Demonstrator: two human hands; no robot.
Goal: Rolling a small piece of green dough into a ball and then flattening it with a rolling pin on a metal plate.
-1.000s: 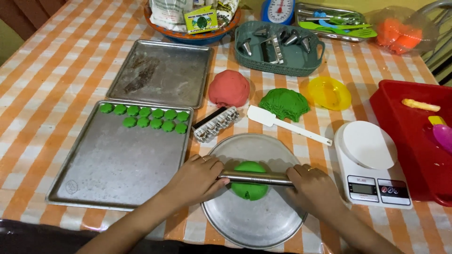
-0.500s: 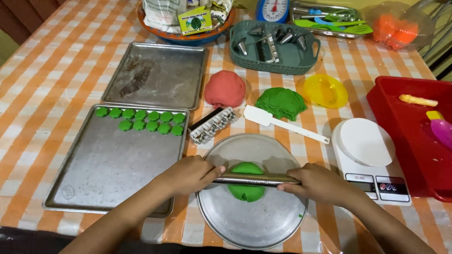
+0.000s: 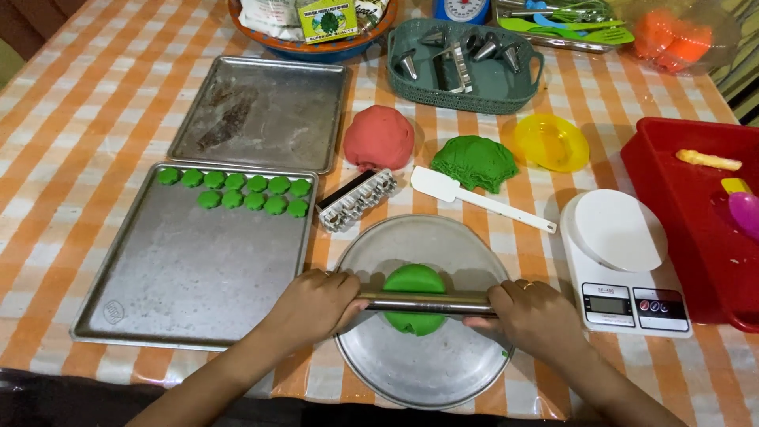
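Pin [image 3: 427, 302] axis runs L-R across the round metal plate [image 3: 443, 372], sitting on top of the green dough disc [image 3: 414, 296]. You've got one hand on each end: left hand [image 3: 316, 304] curled over the left end, right hand [image 3: 534, 316] curled over the right end, ring on a finger. Both closed on the pin, palms down.

Dough is dead centre btw your hands, under the mid-span of the pin, approx equal reach from either side, so neither hand is nearer. It lies slightly away-side and near-side of the pin, i.e. pin bisects it. Dough axis: roughly round, a bit longer front-to-back than wide.

Plate sits just right of the big baking tray [image 3: 190, 277], touching or near its edge, can't tell which. Tray carries small green cut pieces [image 3: 233, 190] in two rows at its far edge. Toothed metal roller cutter [image 3: 357, 199] lies just beyond the plate rim, white spatula [image 3: 474, 202] to its right.
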